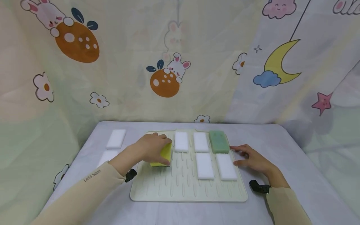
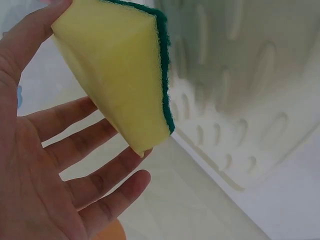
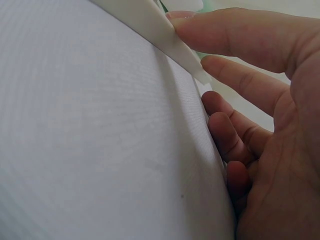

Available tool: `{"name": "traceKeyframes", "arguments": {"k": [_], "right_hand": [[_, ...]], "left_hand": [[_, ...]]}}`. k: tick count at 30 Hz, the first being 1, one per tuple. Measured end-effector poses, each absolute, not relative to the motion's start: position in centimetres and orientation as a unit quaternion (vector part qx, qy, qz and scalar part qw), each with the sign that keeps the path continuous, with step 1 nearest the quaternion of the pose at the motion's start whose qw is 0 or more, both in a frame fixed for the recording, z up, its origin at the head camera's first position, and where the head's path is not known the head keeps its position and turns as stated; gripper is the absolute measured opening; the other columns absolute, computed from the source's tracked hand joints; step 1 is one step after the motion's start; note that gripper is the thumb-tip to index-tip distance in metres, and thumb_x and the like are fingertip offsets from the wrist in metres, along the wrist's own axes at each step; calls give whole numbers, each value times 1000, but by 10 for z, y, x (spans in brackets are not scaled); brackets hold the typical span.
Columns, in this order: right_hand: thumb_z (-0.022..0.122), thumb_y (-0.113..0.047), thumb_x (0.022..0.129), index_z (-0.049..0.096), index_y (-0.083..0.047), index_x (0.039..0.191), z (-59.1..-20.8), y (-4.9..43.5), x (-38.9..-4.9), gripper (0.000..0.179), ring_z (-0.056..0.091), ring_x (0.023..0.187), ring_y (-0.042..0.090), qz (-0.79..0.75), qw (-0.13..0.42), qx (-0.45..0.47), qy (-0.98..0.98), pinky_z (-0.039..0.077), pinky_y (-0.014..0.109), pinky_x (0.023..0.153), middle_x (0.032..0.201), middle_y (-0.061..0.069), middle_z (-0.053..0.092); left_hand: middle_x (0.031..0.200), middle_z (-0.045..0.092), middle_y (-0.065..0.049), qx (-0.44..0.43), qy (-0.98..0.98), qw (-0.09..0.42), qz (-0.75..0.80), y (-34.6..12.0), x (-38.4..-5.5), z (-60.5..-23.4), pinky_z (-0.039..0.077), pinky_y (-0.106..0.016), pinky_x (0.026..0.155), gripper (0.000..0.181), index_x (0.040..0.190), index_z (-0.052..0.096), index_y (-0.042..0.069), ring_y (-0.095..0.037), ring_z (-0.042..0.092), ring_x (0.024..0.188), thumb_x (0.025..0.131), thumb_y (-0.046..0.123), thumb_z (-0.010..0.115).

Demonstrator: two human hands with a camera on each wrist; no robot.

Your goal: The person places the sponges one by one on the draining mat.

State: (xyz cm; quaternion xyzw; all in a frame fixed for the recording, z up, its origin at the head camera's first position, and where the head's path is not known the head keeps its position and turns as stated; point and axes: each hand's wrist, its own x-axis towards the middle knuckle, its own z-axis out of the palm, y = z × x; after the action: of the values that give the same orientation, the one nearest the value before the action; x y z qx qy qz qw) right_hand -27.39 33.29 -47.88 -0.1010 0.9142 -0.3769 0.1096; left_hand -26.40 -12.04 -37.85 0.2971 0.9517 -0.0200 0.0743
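My left hand (image 1: 153, 146) holds a yellow sponge (image 1: 166, 153) over the left back part of a cream ribbed draining mat (image 1: 180, 187). In the left wrist view, the thumb and fingers pinch the sponge (image 2: 112, 65), whose dark green scouring side faces the mat. On the right, my right hand (image 1: 254, 161) has its thumb and fingertips at the mat's right edge; it holds nothing. Nearest to that hand are a green sponge (image 1: 219, 142) and a white sponge block (image 1: 226, 167). More white blocks (image 1: 204, 166) lie flat on the mat in two rows.
Left of the mat, one white block (image 1: 116, 139) lies on the white-covered table (image 1: 104, 206); another (image 1: 106, 156) is partly hidden by the left forearm. A printed curtain (image 1: 126, 68) hangs behind the table and at its sides.
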Motion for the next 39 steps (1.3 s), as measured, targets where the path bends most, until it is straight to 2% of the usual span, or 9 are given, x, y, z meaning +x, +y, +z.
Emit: {"name": "traceKeyframes", "arguments": {"k": [5, 23, 39], "right_hand": [[88, -34, 82, 56, -21, 150, -479, 332, -278, 76, 45, 123, 31, -372, 108, -105, 916, 40, 41, 96, 141, 13, 49], [88, -34, 81, 56, -18, 150, -480, 331, -278, 78, 44, 124, 32, -370, 116, -91, 917, 40, 39, 94, 140, 14, 48], [88, -33, 81, 56, -18, 150, -479, 333, -276, 77, 43, 122, 30, -377, 113, -95, 914, 39, 38, 94, 139, 14, 49]], "left_hand": [[136, 61, -1, 297, 952, 78, -10, -111, -256, -379, 53, -45, 89, 86, 146, 58, 19, -29, 60, 109, 79, 70, 77], [133, 62, 2, 328, 942, 59, -32, -84, -242, -387, 54, -41, 86, 87, 145, 58, 23, -24, 60, 103, 78, 76, 73], [135, 57, 3, 336, 938, 27, -75, -60, -243, -408, 52, -35, 70, 89, 139, 60, 20, -25, 59, 89, 77, 83, 68]]}}
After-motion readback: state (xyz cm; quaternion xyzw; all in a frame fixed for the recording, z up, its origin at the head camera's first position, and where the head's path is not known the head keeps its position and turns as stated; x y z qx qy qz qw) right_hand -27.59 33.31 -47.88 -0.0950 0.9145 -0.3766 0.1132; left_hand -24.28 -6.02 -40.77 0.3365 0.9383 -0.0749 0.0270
